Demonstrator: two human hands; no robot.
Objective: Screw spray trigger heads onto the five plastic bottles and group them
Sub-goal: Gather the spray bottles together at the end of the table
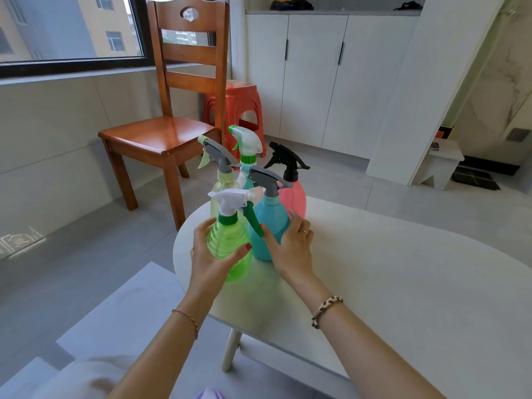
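Observation:
Several spray bottles stand bunched at the far left end of the white table [403, 283], each with a trigger head on. My left hand [211, 259] wraps the bright green bottle [229, 243] with its white-and-green trigger at the front. My right hand [290, 246] is cupped on the side of the blue bottle [269, 223] with a grey trigger. Behind them stand a pale yellow-green bottle [221, 185] with a grey trigger, a clear bottle whose white-and-green trigger [247, 145] shows, and a pink round bottle [293, 197] with a black trigger.
A wooden chair [161, 136] stands on the floor beyond the table's left end, a red plastic stool [244, 108] behind it. White cabinets [316, 76] line the back wall. A small white step stool [440, 162] sits at the right.

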